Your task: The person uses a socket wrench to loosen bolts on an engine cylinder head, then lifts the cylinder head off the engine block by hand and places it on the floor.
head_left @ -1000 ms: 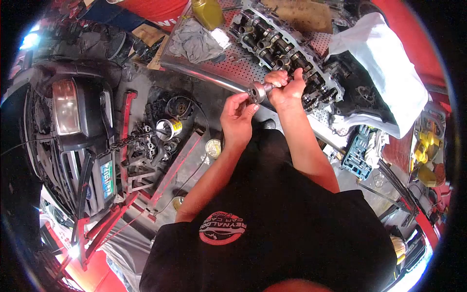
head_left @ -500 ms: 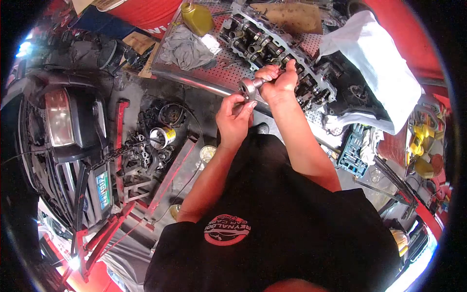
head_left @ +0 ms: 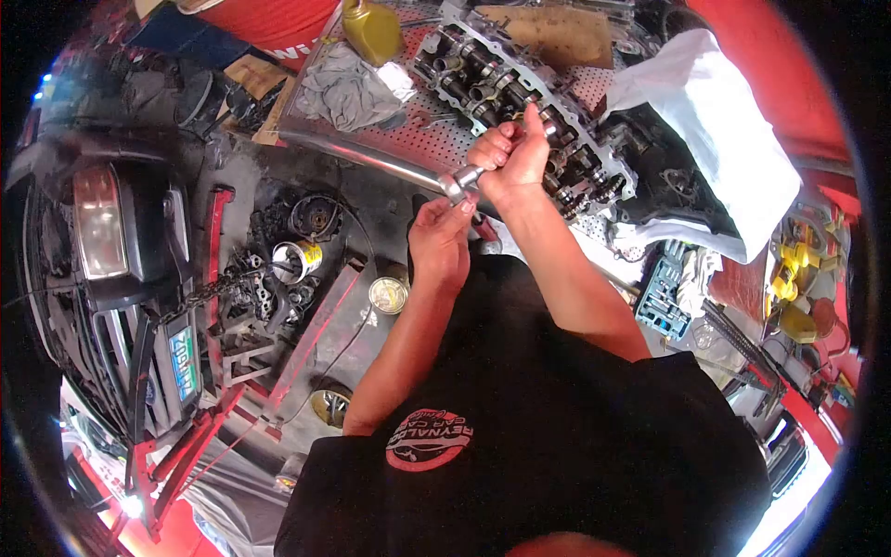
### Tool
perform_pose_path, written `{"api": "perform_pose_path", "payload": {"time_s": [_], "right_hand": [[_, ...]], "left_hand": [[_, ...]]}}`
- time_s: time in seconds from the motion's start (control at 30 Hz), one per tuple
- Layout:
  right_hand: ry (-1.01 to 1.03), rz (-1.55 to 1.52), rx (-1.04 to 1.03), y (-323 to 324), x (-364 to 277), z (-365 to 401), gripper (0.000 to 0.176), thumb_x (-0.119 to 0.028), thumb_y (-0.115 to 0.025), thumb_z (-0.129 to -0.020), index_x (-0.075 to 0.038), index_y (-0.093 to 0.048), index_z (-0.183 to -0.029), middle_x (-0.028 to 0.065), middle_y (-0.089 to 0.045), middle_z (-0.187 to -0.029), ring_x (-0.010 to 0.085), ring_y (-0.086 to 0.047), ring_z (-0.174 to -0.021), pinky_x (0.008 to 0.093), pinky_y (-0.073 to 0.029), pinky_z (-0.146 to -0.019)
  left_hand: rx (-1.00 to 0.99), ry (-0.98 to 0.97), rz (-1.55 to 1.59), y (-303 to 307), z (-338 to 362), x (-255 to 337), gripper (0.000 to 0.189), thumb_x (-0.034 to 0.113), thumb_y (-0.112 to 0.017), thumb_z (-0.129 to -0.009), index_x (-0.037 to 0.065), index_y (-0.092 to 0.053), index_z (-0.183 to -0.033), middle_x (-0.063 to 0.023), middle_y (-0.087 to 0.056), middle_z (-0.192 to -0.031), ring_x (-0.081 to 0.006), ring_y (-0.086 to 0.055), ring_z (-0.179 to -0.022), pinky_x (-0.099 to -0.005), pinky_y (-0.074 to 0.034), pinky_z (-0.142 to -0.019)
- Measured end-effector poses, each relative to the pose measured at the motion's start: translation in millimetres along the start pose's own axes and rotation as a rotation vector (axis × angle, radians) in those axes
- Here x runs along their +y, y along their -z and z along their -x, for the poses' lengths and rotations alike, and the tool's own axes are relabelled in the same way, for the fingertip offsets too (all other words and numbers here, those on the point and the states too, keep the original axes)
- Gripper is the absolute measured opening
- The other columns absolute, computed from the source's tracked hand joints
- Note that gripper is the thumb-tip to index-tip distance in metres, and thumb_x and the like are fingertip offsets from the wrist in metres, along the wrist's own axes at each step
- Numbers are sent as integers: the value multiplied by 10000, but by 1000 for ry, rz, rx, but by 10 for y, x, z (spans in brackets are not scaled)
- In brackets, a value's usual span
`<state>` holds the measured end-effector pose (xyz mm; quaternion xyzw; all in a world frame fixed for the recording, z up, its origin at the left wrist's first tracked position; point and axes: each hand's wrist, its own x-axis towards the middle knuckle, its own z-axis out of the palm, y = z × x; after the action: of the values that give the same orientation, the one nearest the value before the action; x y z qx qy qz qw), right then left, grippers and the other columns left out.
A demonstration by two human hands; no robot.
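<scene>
The silver metal ratchet-like tool [head_left: 453,187] has turned side-on by the edge of the perforated metal worktop [head_left: 422,144], hiding its round face, the right hand [head_left: 516,165] clenching its handle near the grey cylinder head [head_left: 518,91], the left hand's [head_left: 438,243] fingertips touching its lower end.

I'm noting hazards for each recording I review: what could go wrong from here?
The silver metal hand tool has its head out by the front edge of the perforated metal bench, so a slip from the left hand and right hand could drop it to the floor.

The right hand is beside the open grey metal cylinder head; a jolt might knock knuckles or tool against its exposed parts.
</scene>
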<state>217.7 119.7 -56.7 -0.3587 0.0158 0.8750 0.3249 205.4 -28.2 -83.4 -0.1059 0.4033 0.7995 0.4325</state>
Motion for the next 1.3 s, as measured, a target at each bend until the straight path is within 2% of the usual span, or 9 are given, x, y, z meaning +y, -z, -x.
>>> {"api": "perform_pose_path", "payload": {"time_s": [0.23, 0.57, 0.7, 0.83, 0.93, 1.03, 1.07, 1.17, 1.3], "right_hand": [[-75, -18, -25, 70, 12, -93, 463, -460, -510, -942, -144, -401, -622, -35, -300, -491, 95, -262, -390, 257, -212, -377], [-363, -112, -156, 263, 119, -191, 523, -577, -521, -913, -180, -336, -627, -47, -271, -489, 85, -220, -380, 255, -187, -363], [-345, -127, 119, 302, 28, -184, 449, -543, -516, -934, -177, -347, -736, -54, -234, -518, 85, -217, -388, 270, -188, -359], [-311, -19, 373, 491, 83, -78, 429, -516, -513, -948, -161, -331, -790, -31, -268, -566, 95, -228, -408, 268, -200, -366], [-278, -14, 323, 439, 16, -102, 425, -510, -526, -944, -151, -354, -794, -21, -285, -588, 101, -246, -421, 268, -217, -376], [-311, -36, 259, 331, -143, -64, 387, -500, -535, -943, -173, -388, -798, -35, -276, -589, 94, -254, -430, 260, -222, -387], [-327, -33, 253, 342, -195, -48, 384, -502, -526, -946, -180, -387, -791, -39, -273, -588, 91, -253, -430, 257, -220, -389], [-405, -162, 224, 453, -327, 11, 397, -509, -444, -979, -205, -369, -734, -45, -262, -564, 86, -249, -436, 260, -225, -396], [-427, -227, 104, 386, -410, 46, 457, -511, -450, -975, -187, -346, -670, -52, -253, -531, 83, -249, -433, 249, -244, -409]], "left_hand": [[-51, 78, 11, 20, -12, -7, 110, 35, -665, -866, 3, -568, -828, -158, -658, -984, -240, -648, -836, -409, -541, -790], [-88, 395, 52, -151, -10, 220, 305, 93, -627, -877, 116, -488, -1148, -73, -570, -850, -237, -595, -710, -470, -538, -714], [-239, -597, -1389, -260, -41, 240, 232, 56, -628, -843, 67, -549, -1061, -51, -533, -796, -212, -557, -641, -416, -511, -666], [-1033, -1252, -1973, -141, -372, 613, 446, 42, -733, -640, 61, -565, -1052, -136, -551, -940, -368, -552, -812, -448, -486, -780], [-785, -1167, -1885, -124, -364, 467, 434, 55, -745, -691, 55, -549, -1078, -126, -555, -967, -323, -565, -835, -418, -482, -802], [-195, -492, -1585, -192, -63, 131, 460, 68, -772, -725, 48, -526, -1114, -122, -556, -1048, -274, -567, -950, -382, -464, -841], [-170, -388, -1487, -247, 4, 110, 557, 113, -812, -697, 60, -486, -1146, -191, -557, -1101, -384, -565, -1029, -436, -468, -876], [-236, -690, -1226, -80, 5, 45, 493, 33, -817, -685, 45, -507, -1068, -100, -585, -1057, -253, -602, -965, -389, -460, -922], [-431, -1031, -1311, -139, -19, 287, 435, 1, -811, -659, 37, -503, -963, -132, -600, -1095, -294, -606, -1048, -441, -431, -997]]}}
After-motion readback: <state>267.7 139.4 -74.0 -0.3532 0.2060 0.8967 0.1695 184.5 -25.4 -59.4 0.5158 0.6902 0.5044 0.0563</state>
